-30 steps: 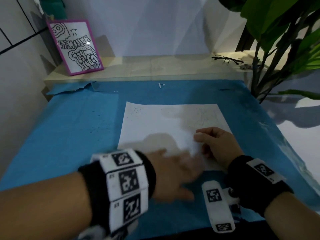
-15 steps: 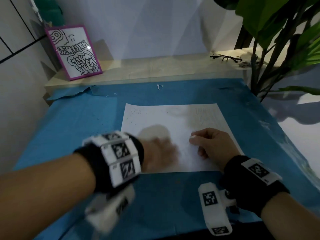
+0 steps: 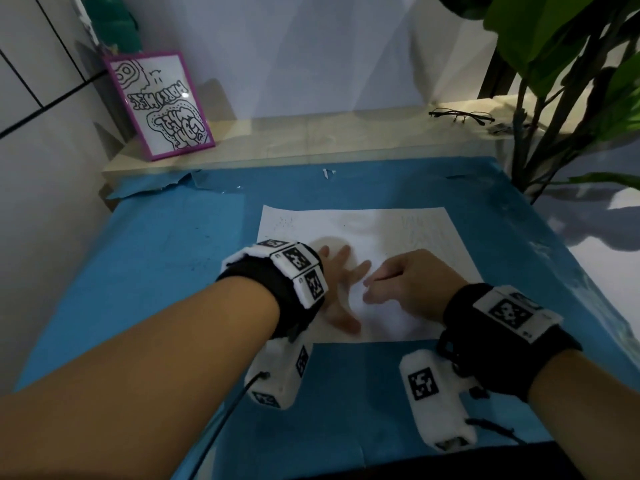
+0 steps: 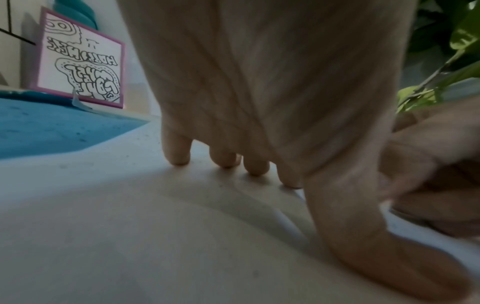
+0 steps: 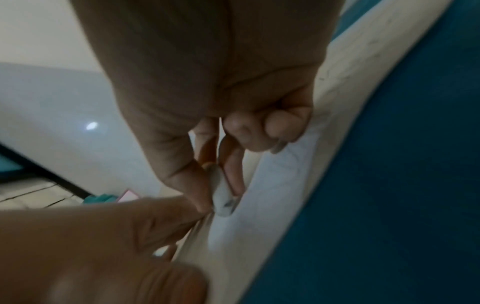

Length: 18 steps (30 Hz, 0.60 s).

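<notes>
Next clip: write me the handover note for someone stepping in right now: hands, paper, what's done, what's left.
Left hand: open, fingers spread, pressing flat on the white paper.
Right hand: thumb and forefinger pinch a small white block, probably an eraser, its tip on the paper.
The paper lies flat on the blue mat.
Done: paper pinned, block in the grip.
Left: faint marks show on the paper's far right part; probably rub them out while holding the sheet down.
</notes>
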Motion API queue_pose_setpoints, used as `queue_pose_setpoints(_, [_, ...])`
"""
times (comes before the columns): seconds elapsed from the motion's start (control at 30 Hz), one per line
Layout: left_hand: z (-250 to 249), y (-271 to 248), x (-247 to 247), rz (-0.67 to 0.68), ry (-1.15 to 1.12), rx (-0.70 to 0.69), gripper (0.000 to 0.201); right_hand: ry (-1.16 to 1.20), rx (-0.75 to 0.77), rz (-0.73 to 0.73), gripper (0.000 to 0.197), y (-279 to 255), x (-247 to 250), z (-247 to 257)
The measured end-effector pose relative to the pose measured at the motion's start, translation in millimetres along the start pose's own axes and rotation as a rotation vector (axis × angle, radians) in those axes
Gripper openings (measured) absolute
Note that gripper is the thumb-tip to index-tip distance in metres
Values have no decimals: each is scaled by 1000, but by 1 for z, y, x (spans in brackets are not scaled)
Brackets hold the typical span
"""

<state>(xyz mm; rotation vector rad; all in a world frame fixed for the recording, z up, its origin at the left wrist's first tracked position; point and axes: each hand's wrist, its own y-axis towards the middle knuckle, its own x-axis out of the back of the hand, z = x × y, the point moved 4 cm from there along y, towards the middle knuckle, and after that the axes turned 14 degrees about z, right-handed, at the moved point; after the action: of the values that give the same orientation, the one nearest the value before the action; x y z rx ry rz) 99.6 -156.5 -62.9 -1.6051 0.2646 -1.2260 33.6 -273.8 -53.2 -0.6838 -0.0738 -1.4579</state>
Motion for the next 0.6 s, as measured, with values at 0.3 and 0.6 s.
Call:
queue_pose_setpoints(0.3, [-1, -1, 2, -34, -27, 13, 104, -25, -5, -34, 10, 1, 6, 2])
queue_pose_setpoints(0.6, [2, 1, 0, -17, -28, 15, 108, -102, -11, -112, 5, 2, 16, 2])
